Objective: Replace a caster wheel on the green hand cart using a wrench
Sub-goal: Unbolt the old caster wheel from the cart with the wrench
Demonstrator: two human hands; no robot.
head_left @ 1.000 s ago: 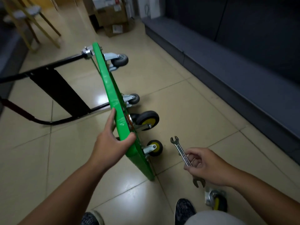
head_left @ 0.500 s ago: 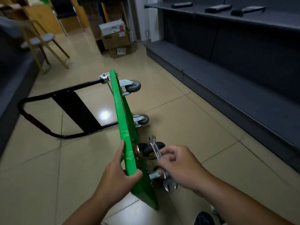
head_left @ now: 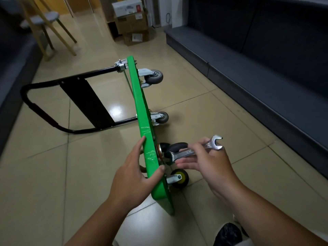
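Your left hand (head_left: 134, 176) is gripping the cart's (head_left: 142, 110) edge, your right hand's (head_left: 211, 166) fingers (head_left: 188, 165) are holding the wrench (head_left: 188, 153) by 1 wheel (head_left: 177, 146); next, you're seating it squarely on the nut.

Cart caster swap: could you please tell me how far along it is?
Done: the cart is tipped on edge, underside exposed. In hand: the left hand grips its edge; the right hand holds the wrench to the black caster. Left: loosening, swapping, retightening; that caster is still attached.
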